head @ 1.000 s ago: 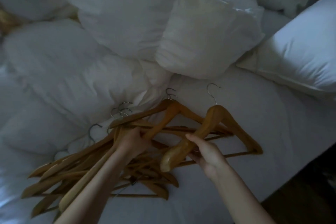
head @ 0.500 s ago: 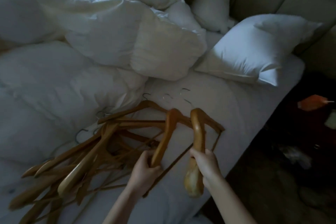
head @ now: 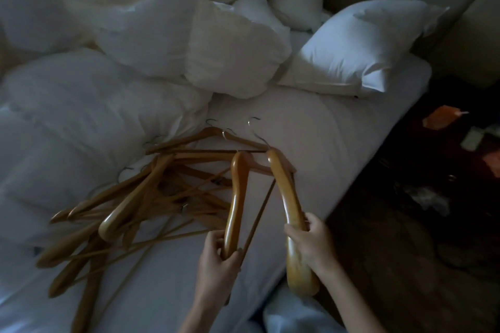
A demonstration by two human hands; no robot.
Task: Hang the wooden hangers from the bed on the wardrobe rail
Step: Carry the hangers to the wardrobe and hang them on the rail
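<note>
Lifted nearer now, two hangers [head: 288,197] stay clasped in both hands' fingers [head: 311,224].

The hanger in the left hand [head: 216,257] [head: 236,197] and the hanger in the right hand [head: 315,243] [head: 286,192] are honey-coloured wood with a glossy, smooth varnish that catches the light along their rounded arms. The pile of hangers [head: 130,205] shares that finish — thin wooden bars, thin metal wire hooks. The bed sheet [head: 311,143] is matt white cloth; the pillow [head: 359,46] and duvet [head: 81,105] are soft, crumpled fabric.

Hangers [head: 151,197] on bed [head: 338,143] (left of pillow [head: 359,46])
</note>
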